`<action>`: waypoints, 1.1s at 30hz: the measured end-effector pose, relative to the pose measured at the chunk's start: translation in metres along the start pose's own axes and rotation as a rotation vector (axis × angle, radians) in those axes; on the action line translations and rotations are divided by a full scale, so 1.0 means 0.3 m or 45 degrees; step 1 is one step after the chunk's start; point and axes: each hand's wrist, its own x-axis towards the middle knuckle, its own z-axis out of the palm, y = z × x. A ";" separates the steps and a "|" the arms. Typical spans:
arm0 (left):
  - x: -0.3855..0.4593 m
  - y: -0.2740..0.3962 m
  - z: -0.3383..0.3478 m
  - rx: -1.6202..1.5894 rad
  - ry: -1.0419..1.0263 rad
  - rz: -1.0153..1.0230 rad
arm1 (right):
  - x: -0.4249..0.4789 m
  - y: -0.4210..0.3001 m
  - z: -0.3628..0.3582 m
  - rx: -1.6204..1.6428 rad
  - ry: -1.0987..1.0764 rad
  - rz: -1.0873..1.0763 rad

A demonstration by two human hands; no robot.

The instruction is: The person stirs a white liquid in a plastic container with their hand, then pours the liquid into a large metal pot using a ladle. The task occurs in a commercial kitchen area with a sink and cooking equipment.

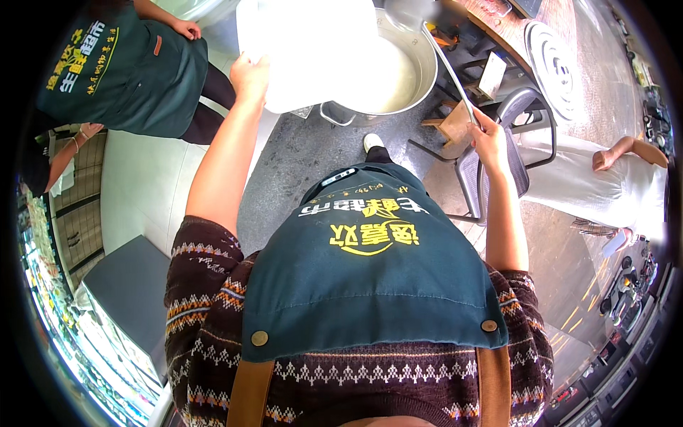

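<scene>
My left hand (249, 77) grips the near left edge of a white tray or tub (309, 53), so overexposed that its inside cannot be made out. It overlaps the left side of a large metal stockpot (429, 80), which has a looped side handle. Pale, cloudy liquid (403, 74) shows inside the pot. The long handle of a metal ladle (451, 69) is in my right hand (490, 140). At the far side, the ladle's bowl (410, 13) is above the pot's rim, partly blurred.
An armchair (520, 155) and small wooden stool (453, 123) stand right of the pot. Beyond are a wooden table (504, 37) and round metal lid (555, 69). An aproned person (122, 80) is at left, one in white (592, 176) at right. A dark-topped case (130, 293) stands lower left.
</scene>
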 end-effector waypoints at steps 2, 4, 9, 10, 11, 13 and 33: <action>-0.004 0.017 0.034 0.062 0.071 0.196 | 0.000 0.032 -0.006 -0.020 0.001 0.068; 0.019 0.005 0.079 0.158 0.156 0.449 | 0.007 0.087 0.005 -0.039 0.040 0.049; 0.001 0.035 0.108 0.349 0.121 0.802 | 0.032 0.211 0.063 0.036 0.028 0.011; -0.005 0.030 0.113 0.385 0.139 0.882 | 0.031 0.217 0.066 0.000 0.004 0.062; -0.010 0.029 0.118 0.369 0.129 0.911 | 0.028 0.220 0.074 -0.035 -0.021 0.113; -0.039 0.040 0.127 0.342 0.106 0.956 | 0.016 0.192 0.074 -0.094 -0.104 0.235; -0.047 -0.041 0.081 0.244 0.244 0.491 | 0.371 0.250 0.244 -0.302 -0.303 0.188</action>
